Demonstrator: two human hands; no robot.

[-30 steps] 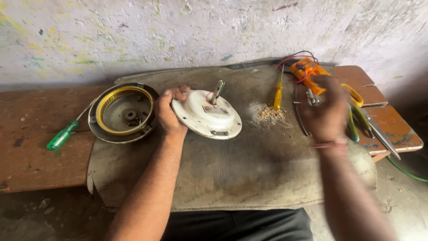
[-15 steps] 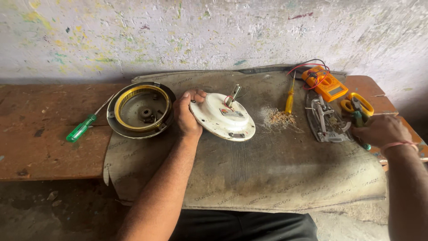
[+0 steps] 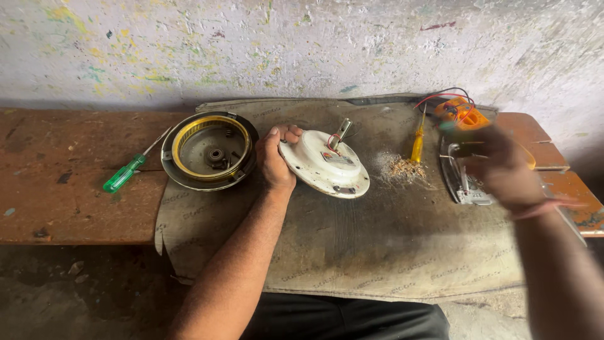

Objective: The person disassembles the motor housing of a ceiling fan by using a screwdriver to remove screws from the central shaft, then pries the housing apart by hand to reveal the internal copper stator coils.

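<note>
My left hand (image 3: 275, 157) grips the left rim of a white round motor cover (image 3: 324, 167), which lies tilted on a grey mat (image 3: 377, 245) with its metal shaft (image 3: 341, 131) pointing up. My right hand (image 3: 503, 170) is blurred in motion over the right of the mat. Its fingers are closed round a dark tool with a greenish end (image 3: 454, 135), too blurred to tell its kind. It hovers above a shiny metal part (image 3: 462, 187).
A dark round housing with a yellow ring (image 3: 207, 151) sits left of the cover. A green-handled screwdriver (image 3: 126, 175) lies on the wooden bench (image 3: 56, 201). A yellow screwdriver (image 3: 417, 148), a small pile of shavings (image 3: 402, 169) and an orange meter with wires (image 3: 464, 113) lie at the right.
My right hand went to the far right edge of the bench, then came back left and up with a tool in it. My left hand stayed on the white cover.
</note>
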